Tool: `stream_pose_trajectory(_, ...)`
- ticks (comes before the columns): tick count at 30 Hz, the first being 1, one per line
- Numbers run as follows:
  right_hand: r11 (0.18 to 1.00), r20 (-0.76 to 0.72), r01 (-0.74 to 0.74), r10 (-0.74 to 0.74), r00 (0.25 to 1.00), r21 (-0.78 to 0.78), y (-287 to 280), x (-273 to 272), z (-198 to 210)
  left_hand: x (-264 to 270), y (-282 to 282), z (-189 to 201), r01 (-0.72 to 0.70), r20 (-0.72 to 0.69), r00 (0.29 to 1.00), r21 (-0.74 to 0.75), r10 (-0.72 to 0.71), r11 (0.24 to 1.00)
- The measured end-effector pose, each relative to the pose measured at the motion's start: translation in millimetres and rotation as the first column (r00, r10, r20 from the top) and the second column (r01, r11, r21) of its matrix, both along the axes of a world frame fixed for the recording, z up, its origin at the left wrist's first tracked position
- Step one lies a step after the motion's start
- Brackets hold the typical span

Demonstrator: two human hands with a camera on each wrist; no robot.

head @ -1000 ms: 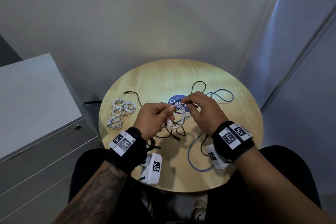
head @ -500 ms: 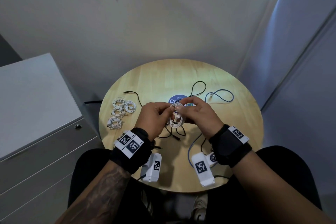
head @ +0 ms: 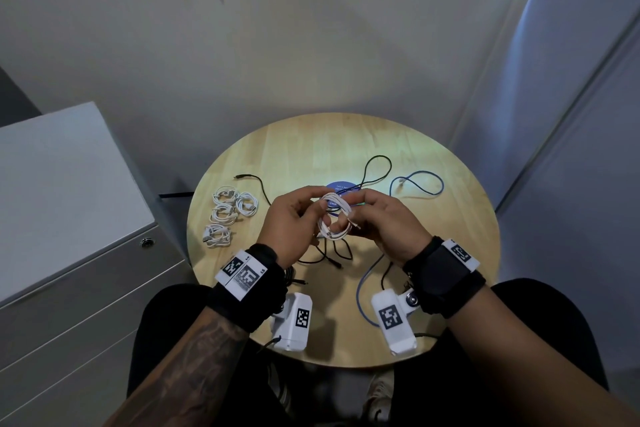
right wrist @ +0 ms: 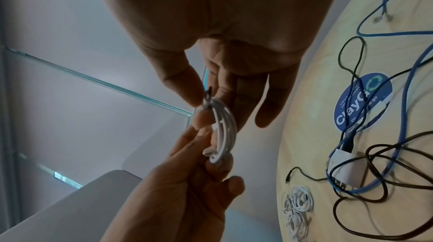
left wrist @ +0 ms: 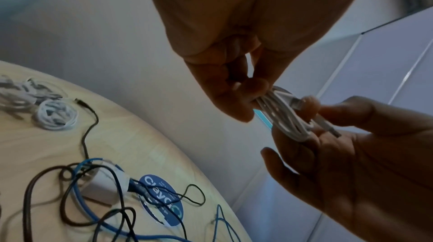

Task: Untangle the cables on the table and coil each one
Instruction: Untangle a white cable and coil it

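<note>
Step in hand: as I judge it, the person is finishing off one coil (head: 334,220), holding it in the air above the table (head: 311,149), between both hands.
Left hand (head: 291,222): thumb and fingertips are pinching the coil's left side; the other fingers are curling loosely beneath it.
Right hand (head: 388,222): thumb and forefinger are pinching the opposite side, right at a plug (right wrist: 208,94); the remaining fingers are lying nearly straight behind the loops.
Coil: several tight white loops are hanging together, with both plug ends showing at the rim.
Four coils (head: 230,215): these are lying wound and grouped near the table's left edge.
Tangle: black cables (head: 378,156) and a blue cable (head: 357,288) are lying crossed under the hands, looping round a white adapter (left wrist: 100,186) and over a blue sticker (right wrist: 346,114).
Next move: it is probably calling for securing the loose plug end while keeping the loops pinched, so nothing is springing open, then setting the coil down beside the four.
Left to do: the black and blue cables are lying uncoiled, needing separating.
</note>
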State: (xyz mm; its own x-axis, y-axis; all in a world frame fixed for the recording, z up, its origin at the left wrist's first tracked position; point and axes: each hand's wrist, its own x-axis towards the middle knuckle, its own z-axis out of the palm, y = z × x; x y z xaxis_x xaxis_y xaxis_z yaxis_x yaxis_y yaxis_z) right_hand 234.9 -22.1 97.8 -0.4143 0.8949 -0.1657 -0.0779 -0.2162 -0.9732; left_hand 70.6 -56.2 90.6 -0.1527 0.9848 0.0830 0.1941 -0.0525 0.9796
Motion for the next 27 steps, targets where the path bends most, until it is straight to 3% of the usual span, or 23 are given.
stream_pose_trajectory(4, 0.997, -0.019, 0.010, -0.008, 1.000, 0.075, -4.5, -3.8, -2.4, -0.7, 2.8, -0.4, 0.001, -0.078, 0.997, 0.038, 0.002, 0.999)
stream_pose_trajectory(7, 0.976, 0.074, 0.045, -0.062, 0.995, 0.215, -3.9, -5.4, -4.2, -1.6, 3.8, -2.7, 0.015, -0.129, 0.992, 0.054, -0.008, 0.998)
stream_pose_trajectory(11, 0.939, 0.180, 0.057, -0.124, 0.976, 0.340, 0.9, -1.2, -5.7, -3.4, 5.0, -1.2, -0.006, -0.155, 0.988, 0.054, 0.014, 0.999)
stream_pose_trajectory(14, 0.927, 0.157, 0.066, -0.132, 0.979, 0.370, 1.1, -0.3, -2.8, -2.8, 5.5, 4.4, 0.008, -0.101, 0.995, 0.003, -0.007, 1.000)
stream_pose_trajectory(17, 0.979, 0.009, 0.044, -0.047, 0.999, 0.198, 3.0, -1.1, -1.5, -4.5, 5.4, 8.0, 0.090, 0.153, 0.985, -0.068, -0.079, 0.994)
stream_pose_trajectory(21, 0.992, -0.344, -0.049, 0.006, 0.939, -0.118, 8.3, -1.2, -9.2, -9.4, 3.9, 13.9, 0.300, 0.483, 0.843, -0.055, -0.238, 0.952)
stream_pose_trajectory(24, 0.974, -0.447, -0.083, -0.021, 0.894, -0.212, 8.3, -7.0, -14.7, -10.5, 4.1, 11.2, 0.396, 0.545, 0.775, -0.027, -0.319, 0.918)
stream_pose_trajectory(27, 0.976, -0.433, -0.030, -0.068, 0.899, -0.215, 7.7, -13.0, -13.7, -6.7, 2.1, 7.0, 0.331, 0.553, 0.790, -0.024, -0.263, 0.943)
